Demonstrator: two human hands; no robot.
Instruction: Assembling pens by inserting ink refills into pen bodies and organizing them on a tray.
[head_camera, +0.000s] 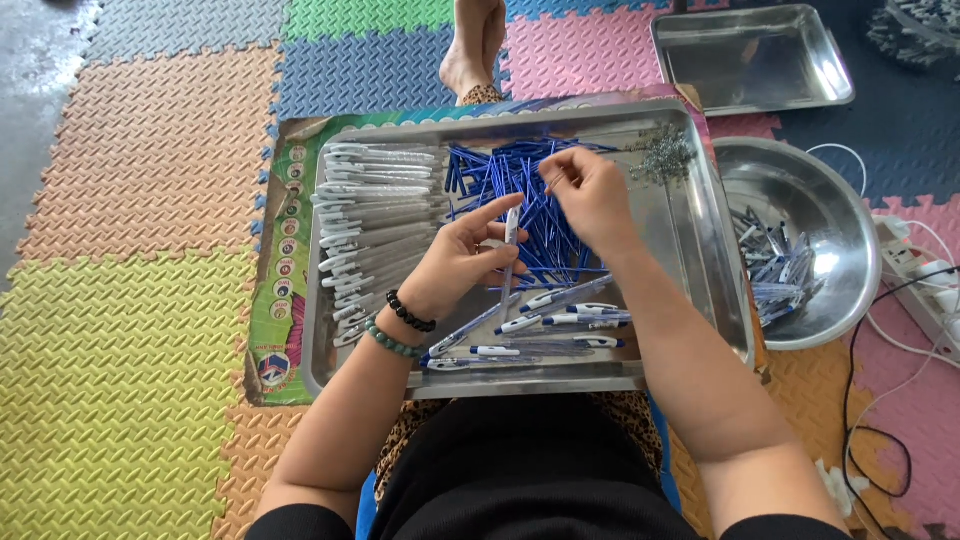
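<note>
The left hand grips a pen barrel upright between thumb and fingers, its open end turned up so a part can be dropped in from above. The right hand hovers just above it, thumb and forefinger pinched on something thin — too small to tell whether it is a spring or a refill.

Both hands work over a large steel tray set on the person's lap. Directly beyond the hands lies a loose heap of blue refills, and beyond the right hand a small cluster of springs; left of the left hand, clear barrels lie in rows. Nearer the body, below the hands, are assembled pens — kept apart from the raw parts. To the right of the right hand a round steel bowl holds more pens.
</note>
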